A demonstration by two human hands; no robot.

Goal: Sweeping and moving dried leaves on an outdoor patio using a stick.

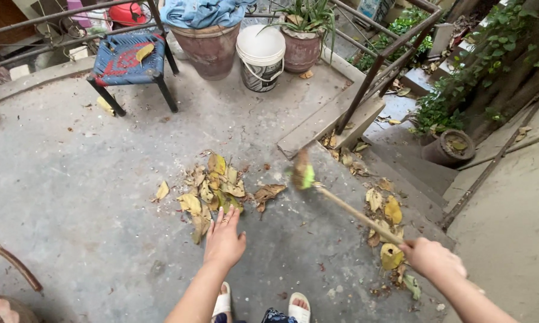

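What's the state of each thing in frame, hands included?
Left hand: open, empty, fingers spread near the pile.
Right hand: closed on wooden broom handle.
Green-bound broom head: blurred, over the floor.
Pile of dry yellow-brown leaves: gathered on the concrete.
White plastic bucket: upright, lidded.
Blue woven stool: upright.

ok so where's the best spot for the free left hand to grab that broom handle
Grip the bare wooden broom handle midway between the right hand and the green-bound broom head. Probably come from the left and above with the left hand: the stick slants up off the floor toward the right hand, so its middle is lifted clear of the leaves and open on that side.
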